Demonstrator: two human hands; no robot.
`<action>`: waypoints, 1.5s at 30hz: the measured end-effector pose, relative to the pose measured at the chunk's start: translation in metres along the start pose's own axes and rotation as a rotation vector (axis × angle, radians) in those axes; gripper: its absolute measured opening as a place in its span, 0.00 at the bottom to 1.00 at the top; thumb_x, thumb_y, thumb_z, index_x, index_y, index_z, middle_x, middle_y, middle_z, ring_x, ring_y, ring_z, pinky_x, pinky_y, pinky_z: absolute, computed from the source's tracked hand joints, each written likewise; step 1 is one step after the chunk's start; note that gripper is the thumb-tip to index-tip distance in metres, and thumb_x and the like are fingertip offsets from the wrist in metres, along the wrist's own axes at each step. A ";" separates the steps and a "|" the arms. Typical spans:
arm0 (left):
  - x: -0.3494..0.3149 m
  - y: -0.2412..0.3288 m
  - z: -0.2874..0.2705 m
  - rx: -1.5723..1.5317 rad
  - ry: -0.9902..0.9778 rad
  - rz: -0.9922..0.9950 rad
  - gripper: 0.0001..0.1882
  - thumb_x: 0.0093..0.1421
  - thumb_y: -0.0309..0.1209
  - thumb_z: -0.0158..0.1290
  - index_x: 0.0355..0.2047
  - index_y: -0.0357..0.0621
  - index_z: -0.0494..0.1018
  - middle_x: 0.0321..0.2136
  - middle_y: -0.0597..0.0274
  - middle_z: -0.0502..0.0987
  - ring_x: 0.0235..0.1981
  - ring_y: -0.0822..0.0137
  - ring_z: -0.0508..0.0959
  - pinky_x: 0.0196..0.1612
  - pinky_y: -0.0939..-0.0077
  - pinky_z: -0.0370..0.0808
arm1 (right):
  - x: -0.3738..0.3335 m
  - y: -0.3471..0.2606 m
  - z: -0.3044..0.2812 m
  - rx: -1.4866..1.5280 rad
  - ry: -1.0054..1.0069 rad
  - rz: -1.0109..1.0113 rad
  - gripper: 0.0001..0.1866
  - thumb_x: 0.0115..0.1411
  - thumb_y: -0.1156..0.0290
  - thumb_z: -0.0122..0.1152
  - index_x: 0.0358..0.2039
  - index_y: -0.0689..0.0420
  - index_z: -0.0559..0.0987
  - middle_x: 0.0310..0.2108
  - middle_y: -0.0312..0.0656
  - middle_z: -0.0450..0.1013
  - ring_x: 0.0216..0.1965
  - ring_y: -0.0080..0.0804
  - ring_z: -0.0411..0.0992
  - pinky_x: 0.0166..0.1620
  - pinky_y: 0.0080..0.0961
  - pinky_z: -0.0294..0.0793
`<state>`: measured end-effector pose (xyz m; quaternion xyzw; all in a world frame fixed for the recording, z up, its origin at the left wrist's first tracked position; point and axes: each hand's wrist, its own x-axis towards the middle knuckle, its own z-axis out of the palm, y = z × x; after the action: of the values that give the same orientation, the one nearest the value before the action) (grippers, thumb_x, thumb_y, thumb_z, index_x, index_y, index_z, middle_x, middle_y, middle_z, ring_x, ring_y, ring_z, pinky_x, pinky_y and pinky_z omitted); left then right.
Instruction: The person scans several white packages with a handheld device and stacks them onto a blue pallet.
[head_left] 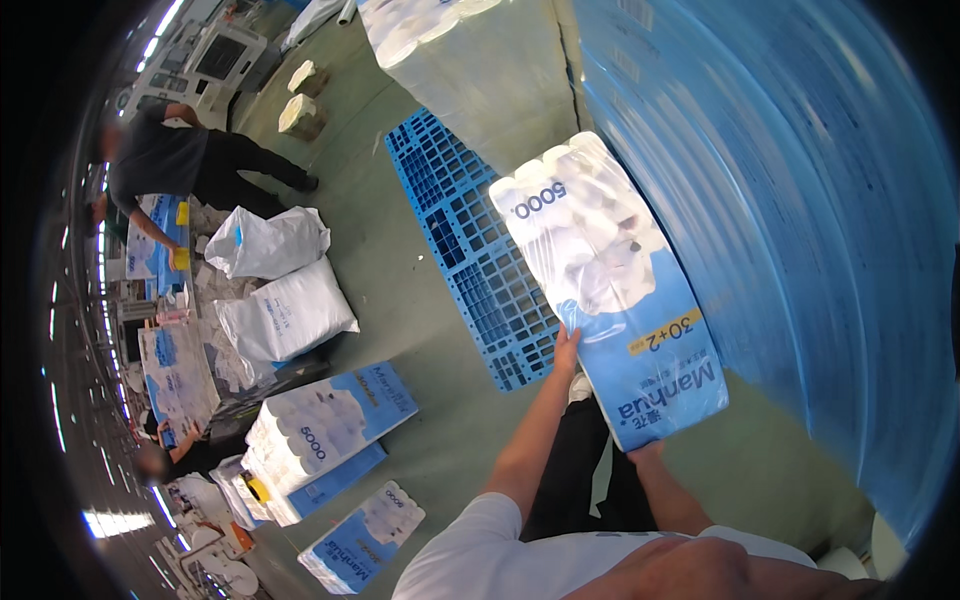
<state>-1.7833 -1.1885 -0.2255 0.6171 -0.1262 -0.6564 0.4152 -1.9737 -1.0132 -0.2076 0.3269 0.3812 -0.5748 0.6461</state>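
Observation:
A large plastic-wrapped pack of toilet paper rolls, white at its far end and blue at its near end, is held in front of me at a slant. My left hand grips its left edge, thumb on the wrapper. At the near end my right hand holds the bottom edge, its fingers mostly hidden under the pack. The pack's far end overlaps a blue plastic pallet in this view; I cannot tell whether it touches the pallet.
A tall stack in blue film walls off the right. Wrapped white packs stand beyond the pallet. Leftward are more roll packs, a lone pack on the floor, white sacks and a co-worker by a table.

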 end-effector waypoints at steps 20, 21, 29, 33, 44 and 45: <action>-0.043 -0.041 -0.068 0.354 0.088 0.199 0.29 0.56 0.37 0.47 0.56 0.40 0.53 0.52 0.49 0.60 0.52 0.61 0.63 0.51 0.71 0.60 | 0.064 -0.026 -0.023 -0.609 0.296 0.281 0.18 0.58 0.56 0.35 0.38 0.52 0.70 0.33 0.37 0.68 0.30 0.33 0.65 0.32 0.34 0.65; -0.086 -0.062 -0.082 0.391 0.090 0.191 0.27 0.56 0.36 0.47 0.54 0.40 0.57 0.50 0.50 0.63 0.49 0.61 0.65 0.51 0.70 0.61 | 0.068 -0.051 -0.037 -0.815 -0.010 0.276 0.15 0.57 0.56 0.40 0.39 0.51 0.68 0.31 0.38 0.68 0.28 0.34 0.65 0.29 0.34 0.65; -0.463 -0.294 -0.261 0.855 0.582 -0.349 0.21 0.58 0.42 0.37 0.49 0.48 0.64 0.48 0.53 0.66 0.50 0.56 0.66 0.51 0.64 0.63 | 0.071 -0.149 -0.007 -1.555 0.253 0.004 0.12 0.54 0.58 0.45 0.32 0.52 0.67 0.26 0.40 0.65 0.28 0.32 0.63 0.27 0.32 0.65; -0.569 -0.339 -0.299 0.228 0.644 -0.609 0.18 0.57 0.40 0.38 0.46 0.50 0.66 0.44 0.58 0.67 0.45 0.61 0.67 0.45 0.66 0.65 | 0.032 -0.167 0.022 -1.771 0.254 -0.116 0.11 0.52 0.60 0.45 0.28 0.53 0.69 0.22 0.41 0.66 0.25 0.31 0.64 0.24 0.30 0.65; -0.564 -0.346 -0.413 -0.383 0.767 -0.297 0.15 0.56 0.40 0.43 0.36 0.44 0.71 0.31 0.61 0.74 0.31 0.67 0.74 0.31 0.71 0.70 | -0.076 0.101 -0.025 -2.388 -0.728 0.189 0.10 0.45 0.66 0.47 0.21 0.55 0.77 0.20 0.45 0.71 0.25 0.32 0.70 0.29 0.28 0.69; -0.565 -0.342 -0.434 -0.469 0.806 -0.267 0.15 0.56 0.40 0.43 0.36 0.42 0.70 0.31 0.61 0.74 0.31 0.68 0.73 0.30 0.72 0.70 | -0.053 0.165 -0.019 -2.757 -1.189 0.241 0.12 0.47 0.64 0.46 0.20 0.55 0.77 0.21 0.47 0.71 0.25 0.36 0.70 0.30 0.32 0.69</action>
<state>-1.5795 -0.4290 -0.1486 0.7228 0.2763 -0.4235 0.4710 -1.8148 -0.9494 -0.1734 -0.7650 0.2691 0.2338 0.5364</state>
